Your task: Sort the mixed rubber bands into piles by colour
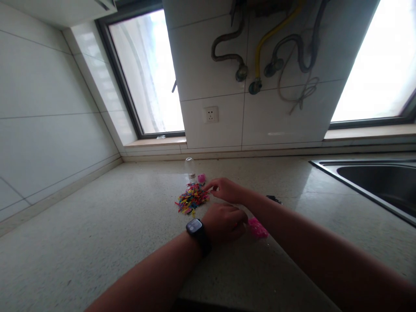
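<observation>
A loose heap of small multicoloured bands, like little elastic hair ties, lies on the counter. My right hand reaches across to its right edge, index finger stretched out and fingertips at the bands. Nearer to me, my left hand, with a dark watch on the wrist, has its fingers curled. A small reddish bit shows at those fingers, too small to name. Just beyond them lies a pink pile of small pieces, partly covered by my right forearm. Behind the heap stand a clear bottle and a small pink object.
The pale speckled counter runs back to a tiled wall with a power socket and hoses above. A metal sink is set in at the right. Some small black things lie behind my right forearm.
</observation>
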`<move>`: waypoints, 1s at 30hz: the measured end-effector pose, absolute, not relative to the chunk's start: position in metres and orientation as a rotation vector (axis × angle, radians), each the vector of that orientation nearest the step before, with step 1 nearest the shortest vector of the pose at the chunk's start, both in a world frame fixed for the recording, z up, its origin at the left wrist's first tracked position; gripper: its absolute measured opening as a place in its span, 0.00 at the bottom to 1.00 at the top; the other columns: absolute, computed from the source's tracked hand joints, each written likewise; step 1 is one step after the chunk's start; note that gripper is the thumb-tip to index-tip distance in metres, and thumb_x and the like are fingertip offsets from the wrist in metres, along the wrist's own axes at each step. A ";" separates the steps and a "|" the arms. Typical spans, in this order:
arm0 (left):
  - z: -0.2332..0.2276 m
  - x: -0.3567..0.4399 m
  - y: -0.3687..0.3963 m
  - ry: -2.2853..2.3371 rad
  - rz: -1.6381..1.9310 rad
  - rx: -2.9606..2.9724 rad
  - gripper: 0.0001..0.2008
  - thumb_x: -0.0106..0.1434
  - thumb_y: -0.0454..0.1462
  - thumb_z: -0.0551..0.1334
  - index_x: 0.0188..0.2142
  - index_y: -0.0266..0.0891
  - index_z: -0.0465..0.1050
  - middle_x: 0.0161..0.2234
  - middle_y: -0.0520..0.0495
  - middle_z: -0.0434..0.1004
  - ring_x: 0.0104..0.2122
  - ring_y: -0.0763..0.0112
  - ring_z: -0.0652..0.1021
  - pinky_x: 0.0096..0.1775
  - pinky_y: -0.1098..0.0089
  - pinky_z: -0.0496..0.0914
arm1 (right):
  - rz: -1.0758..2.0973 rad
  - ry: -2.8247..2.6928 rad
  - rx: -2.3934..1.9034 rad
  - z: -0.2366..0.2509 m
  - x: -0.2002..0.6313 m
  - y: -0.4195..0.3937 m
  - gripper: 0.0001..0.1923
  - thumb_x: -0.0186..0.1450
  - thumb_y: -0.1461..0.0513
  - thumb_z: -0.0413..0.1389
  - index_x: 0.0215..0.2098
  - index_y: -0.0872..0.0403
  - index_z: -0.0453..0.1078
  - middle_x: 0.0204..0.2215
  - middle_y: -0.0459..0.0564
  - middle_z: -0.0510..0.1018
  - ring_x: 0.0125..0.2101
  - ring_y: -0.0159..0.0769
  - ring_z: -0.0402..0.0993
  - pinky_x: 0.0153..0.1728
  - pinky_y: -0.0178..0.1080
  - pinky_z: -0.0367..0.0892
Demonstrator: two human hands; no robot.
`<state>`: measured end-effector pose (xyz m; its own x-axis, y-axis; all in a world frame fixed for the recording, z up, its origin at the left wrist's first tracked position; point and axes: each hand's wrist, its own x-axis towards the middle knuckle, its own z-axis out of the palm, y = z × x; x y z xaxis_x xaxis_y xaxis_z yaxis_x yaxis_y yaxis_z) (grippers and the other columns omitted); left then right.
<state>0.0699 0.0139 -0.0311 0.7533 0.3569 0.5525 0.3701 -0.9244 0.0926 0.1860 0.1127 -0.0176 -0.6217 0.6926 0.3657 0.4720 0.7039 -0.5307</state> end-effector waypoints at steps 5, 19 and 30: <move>-0.031 0.070 0.014 -0.630 -0.884 -2.935 0.07 0.59 0.32 0.58 0.34 0.38 0.75 0.29 0.48 0.79 0.28 0.69 0.77 0.30 0.71 0.65 | 0.520 -2.358 -0.930 -0.026 0.180 0.119 0.11 0.57 0.66 0.62 0.38 0.53 0.82 0.36 0.49 0.84 0.32 0.35 0.78 0.37 0.34 0.68; -0.030 0.068 0.013 -0.657 -0.875 -2.926 0.09 0.59 0.33 0.58 0.37 0.39 0.75 0.30 0.47 0.80 0.30 0.67 0.79 0.32 0.70 0.69 | 0.546 -2.166 -0.922 -0.004 0.203 0.096 0.06 0.60 0.63 0.60 0.34 0.56 0.78 0.27 0.47 0.79 0.26 0.30 0.70 0.29 0.33 0.64; -0.032 0.063 0.021 -0.905 -1.132 -2.912 0.11 0.58 0.29 0.56 0.34 0.39 0.76 0.27 0.49 0.78 0.25 0.72 0.76 0.31 0.73 0.67 | 0.784 -1.876 -1.066 -0.009 0.310 0.049 0.12 0.61 0.54 0.61 0.38 0.54 0.73 0.22 0.42 0.71 0.21 0.28 0.64 0.20 0.31 0.58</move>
<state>0.0627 0.0214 -0.0319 0.6041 0.5352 0.5905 0.4583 -0.8395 0.2920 0.3097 0.0494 -0.0089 -0.3046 0.8866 0.3482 0.3750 0.4477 -0.8118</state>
